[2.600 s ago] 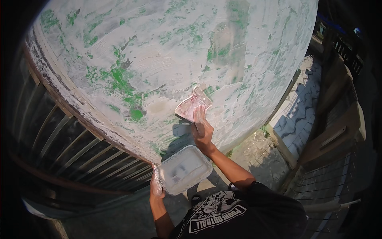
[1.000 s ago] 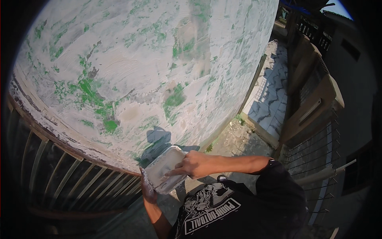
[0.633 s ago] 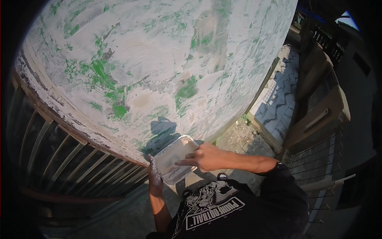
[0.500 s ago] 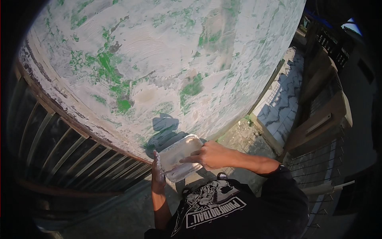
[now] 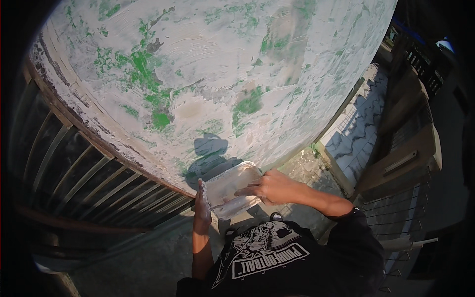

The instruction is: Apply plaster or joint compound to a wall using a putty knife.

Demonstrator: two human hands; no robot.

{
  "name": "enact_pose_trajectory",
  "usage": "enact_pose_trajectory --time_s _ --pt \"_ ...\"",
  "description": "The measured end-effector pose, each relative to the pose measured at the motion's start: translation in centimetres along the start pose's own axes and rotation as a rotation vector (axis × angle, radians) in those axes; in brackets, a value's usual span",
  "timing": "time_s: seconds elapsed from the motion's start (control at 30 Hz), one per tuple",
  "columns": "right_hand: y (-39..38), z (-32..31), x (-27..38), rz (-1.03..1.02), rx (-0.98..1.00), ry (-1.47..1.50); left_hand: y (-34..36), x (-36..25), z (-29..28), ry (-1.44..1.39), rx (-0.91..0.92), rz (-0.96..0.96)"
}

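My left hand (image 5: 202,208) is closed on the left side of a pale, shallow rectangular tray (image 5: 222,183), its fingers smeared with white paste. My right hand (image 5: 267,188) reaches in over the tray from the right, fingers curled down inside it; whatever they hold is hidden. Just beyond both hands rises a wall (image 5: 193,64) coated in uneven white paste, with bright green patches showing through. A shadow falls on the wall above the tray.
A dark barred opening (image 5: 84,173) with a rusty frame lies left of the wall. Below are a rough concrete ground (image 5: 309,168) and, to the right, a pale tiled strip (image 5: 356,138). A low brown wall (image 5: 396,173) and wire mesh line the right side.
My right hand has come down from the wall, where it held a pinkish flat piece, into the tray; that piece is out of sight. My left hand still holds the tray.
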State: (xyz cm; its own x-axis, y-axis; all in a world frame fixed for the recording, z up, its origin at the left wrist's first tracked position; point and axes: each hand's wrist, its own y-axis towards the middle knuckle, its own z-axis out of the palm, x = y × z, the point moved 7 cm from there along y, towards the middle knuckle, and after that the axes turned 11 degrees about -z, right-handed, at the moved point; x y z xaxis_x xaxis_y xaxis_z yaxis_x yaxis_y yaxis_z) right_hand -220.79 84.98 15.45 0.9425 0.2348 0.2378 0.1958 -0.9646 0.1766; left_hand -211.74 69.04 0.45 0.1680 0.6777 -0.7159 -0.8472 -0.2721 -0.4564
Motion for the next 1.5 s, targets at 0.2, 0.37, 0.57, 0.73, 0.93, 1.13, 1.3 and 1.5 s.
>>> enact_pose_trajectory --time_s 0.2,0.37,0.57,0.73,0.93,1.13,1.3,1.5 --pt "-0.2 -2.6 0.0 -0.064 -0.157 0.102 0.9 0.9 -1.5 0.023 -0.04 -0.013" --pt "0.1 -1.3 0.2 -0.048 -0.027 0.062 0.4 0.3 -0.2 0.028 -0.004 -0.053" --pt "0.3 -2.9 0.8 -0.051 -0.11 0.003 0.3 0.0 -0.2 0.062 0.043 -0.011" --pt "0.5 -2.2 1.5 -0.071 -0.048 -0.109 -0.4 -0.7 1.2 0.036 0.077 -0.003" --pt "-0.4 -2.3 1.0 -0.082 -0.106 -0.006 0.0 -0.1 0.4 -0.046 0.056 -0.051" --pt "-2.8 -3.0 -2.6 0.269 -0.567 0.577 -0.4 -1.4 1.9 -0.025 0.151 0.029" --pt "-4.1 -0.9 -5.5 0.419 -0.861 1.133 -0.6 -2.0 2.8 -0.009 0.071 0.007" --pt "-4.9 -0.1 -7.3 0.385 -1.186 1.592 0.6 -1.5 2.0 -0.1 0.133 -0.008"
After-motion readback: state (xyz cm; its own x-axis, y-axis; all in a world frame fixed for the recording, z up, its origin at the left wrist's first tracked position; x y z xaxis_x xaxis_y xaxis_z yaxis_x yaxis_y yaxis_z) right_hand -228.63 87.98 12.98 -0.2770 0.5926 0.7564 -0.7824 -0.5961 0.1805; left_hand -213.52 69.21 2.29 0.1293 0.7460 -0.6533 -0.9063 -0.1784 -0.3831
